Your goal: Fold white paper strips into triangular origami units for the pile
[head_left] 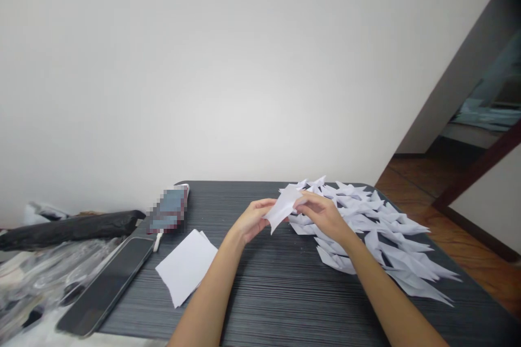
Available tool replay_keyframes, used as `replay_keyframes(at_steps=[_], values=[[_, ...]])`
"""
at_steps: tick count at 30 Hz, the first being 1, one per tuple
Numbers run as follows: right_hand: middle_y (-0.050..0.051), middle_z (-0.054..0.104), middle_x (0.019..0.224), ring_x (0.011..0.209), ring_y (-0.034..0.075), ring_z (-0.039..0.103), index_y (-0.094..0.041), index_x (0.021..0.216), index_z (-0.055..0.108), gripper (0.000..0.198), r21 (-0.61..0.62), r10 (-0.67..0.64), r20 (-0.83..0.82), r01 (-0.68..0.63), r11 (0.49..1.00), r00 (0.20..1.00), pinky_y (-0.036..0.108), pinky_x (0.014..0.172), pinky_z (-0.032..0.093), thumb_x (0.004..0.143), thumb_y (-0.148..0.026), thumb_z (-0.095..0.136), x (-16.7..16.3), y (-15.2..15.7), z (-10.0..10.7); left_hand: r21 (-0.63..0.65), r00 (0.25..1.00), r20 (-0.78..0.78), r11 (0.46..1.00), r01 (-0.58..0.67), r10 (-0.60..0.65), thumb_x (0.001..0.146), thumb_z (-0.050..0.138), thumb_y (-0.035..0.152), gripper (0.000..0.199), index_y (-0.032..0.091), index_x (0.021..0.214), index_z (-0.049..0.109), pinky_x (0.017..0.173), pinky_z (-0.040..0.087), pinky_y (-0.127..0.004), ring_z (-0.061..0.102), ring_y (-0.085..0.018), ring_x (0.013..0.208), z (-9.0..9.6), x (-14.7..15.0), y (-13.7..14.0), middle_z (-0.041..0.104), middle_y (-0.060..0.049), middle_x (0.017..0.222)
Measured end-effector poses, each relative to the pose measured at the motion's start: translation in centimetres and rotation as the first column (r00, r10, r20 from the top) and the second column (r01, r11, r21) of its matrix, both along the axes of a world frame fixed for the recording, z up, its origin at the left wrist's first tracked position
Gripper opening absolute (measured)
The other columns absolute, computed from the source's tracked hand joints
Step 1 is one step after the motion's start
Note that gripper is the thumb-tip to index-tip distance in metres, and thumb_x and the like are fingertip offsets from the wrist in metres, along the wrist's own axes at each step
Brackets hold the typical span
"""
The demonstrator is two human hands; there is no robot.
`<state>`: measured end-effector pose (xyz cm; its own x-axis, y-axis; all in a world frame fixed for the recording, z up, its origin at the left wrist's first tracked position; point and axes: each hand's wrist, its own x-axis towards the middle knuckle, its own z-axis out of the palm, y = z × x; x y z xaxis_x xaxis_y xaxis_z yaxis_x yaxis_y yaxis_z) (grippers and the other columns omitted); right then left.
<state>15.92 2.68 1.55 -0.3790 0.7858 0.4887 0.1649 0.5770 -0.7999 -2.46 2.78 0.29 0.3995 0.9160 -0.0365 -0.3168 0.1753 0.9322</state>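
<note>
Above the dark table, a white sheet of paper (283, 206) is held up and slanted between both hands. My left hand (255, 220) grips its left edge, fingers closed behind it. At the upper right edge my right hand (321, 212) pinches the sheet between thumb and fingers. Many folded white paper pieces (358, 211) with pointed tips lie in a heap behind and right of my right hand. On the left, a stack of square white paper (187, 268) rests flat, partly beside my left forearm.
A black smartphone (109, 287) lies on the left edge of the table (285, 303). Behind it are a small white stick (158, 242) and a blurred-out packet (169, 209). Plastic bags (52, 271) and a long black bundle (73, 227) are beyond the left edge. A wall (244, 65) stands behind.
</note>
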Motion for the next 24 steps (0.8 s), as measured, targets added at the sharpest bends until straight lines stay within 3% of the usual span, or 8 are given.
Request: replay_keyframes(at_steps=[4, 9, 11, 15, 17, 20, 24], values=[[0.003, 0.059, 0.077, 0.076, 0.016, 0.053, -0.017, 0.073, 0.062, 0.013, -0.006, -0.037, 0.107, 0.038, 0.999, 0.994, 0.028, 0.069, 0.042, 0.074, -0.027, 0.054, 0.3, 0.2, 0.0, 0.169, 0.966, -0.236, 0.983, -0.066, 0.106, 0.070, 0.057, 0.032, 0.030, 0.011, 0.090, 0.064, 0.062, 0.039, -0.022, 0.056, -0.014, 0.069, 0.5, -0.3, -0.5, 0.065, -0.007, 0.082], [0.003, 0.058, 0.074, 0.073, 0.016, 0.053, -0.017, 0.071, 0.063, 0.014, 0.025, -0.016, 0.157, 0.013, 1.000, 0.988, 0.027, 0.067, 0.041, 0.073, -0.028, 0.056, 0.4, 0.1, 0.1, 0.317, 0.918, -0.377, 0.949, 0.002, 0.124, 0.075, 0.045, 0.048, 0.046, 0.011, 0.097, 0.062, 0.068, 0.041, -0.026, 0.056, -0.020, 0.081, 1.5, -0.4, -0.8, 0.064, -0.010, 0.093], [0.004, 0.059, 0.078, 0.076, 0.017, 0.053, -0.017, 0.069, 0.063, 0.015, 0.045, -0.047, 0.102, 0.043, 0.998, 0.994, 0.028, 0.068, 0.041, 0.073, -0.029, 0.056, 0.4, 0.2, 0.1, 0.345, 0.926, -0.343, 0.938, -0.031, 0.157, 0.074, 0.045, 0.049, 0.048, 0.012, 0.100, 0.061, 0.072, 0.041, -0.028, 0.056, -0.021, 0.087, 1.5, -0.2, -0.6, 0.063, -0.011, 0.097], [0.005, 0.056, 0.076, 0.066, 0.014, 0.051, -0.016, 0.064, 0.060, 0.021, -0.005, -0.281, -0.102, 0.282, 0.959, 0.954, 0.025, 0.054, 0.042, 0.073, -0.034, 0.054, 0.6, 0.8, -0.4, 0.391, 0.959, -0.094, 0.896, -0.210, 0.266, 0.076, 0.038, 0.053, 0.052, 0.015, 0.107, 0.055, 0.077, 0.043, -0.030, 0.050, -0.023, 0.102, 1.0, 0.0, -0.3, 0.052, -0.012, 0.117], [0.003, 0.051, 0.065, 0.050, 0.010, 0.045, -0.015, 0.068, 0.060, 0.024, -0.095, -0.343, -0.153, 0.332, 0.939, 0.927, 0.022, 0.040, 0.036, 0.073, -0.037, 0.053, 0.6, 1.1, -0.7, 0.381, 0.976, -0.093, 0.913, -0.147, 0.197, 0.072, 0.051, 0.047, 0.048, 0.016, 0.109, 0.054, 0.072, 0.046, -0.030, 0.053, -0.024, 0.099, 0.8, 0.2, -0.4, 0.048, -0.012, 0.120], [0.002, 0.049, 0.063, 0.039, 0.006, 0.038, -0.014, 0.073, 0.059, 0.026, -0.192, -0.267, -0.201, 0.229, 0.954, 0.943, 0.020, 0.032, 0.030, 0.071, -0.039, 0.054, 0.5, 1.1, -0.7, 0.314, 0.988, -0.148, 0.949, 0.011, 0.037, 0.069, 0.059, 0.035, 0.041, 0.012, 0.104, 0.056, 0.062, 0.047, -0.028, 0.061, -0.021, 0.079, 0.3, 0.8, -0.6, 0.055, -0.015, 0.109], [0.004, 0.054, 0.079, 0.052, 0.008, 0.046, -0.014, 0.062, 0.060, 0.023, -0.169, -0.051, -0.169, 0.022, 0.985, 0.984, 0.022, 0.045, 0.040, 0.070, -0.035, 0.056, 0.7, 0.5, 0.4, 0.232, 0.997, -0.071, 0.973, 0.007, 0.010, 0.074, 0.054, 0.035, 0.033, 0.006, 0.087, 0.063, 0.063, 0.047, -0.029, 0.063, -0.021, 0.073, -0.1, 1.3, -0.7, 0.062, -0.017, 0.095]])
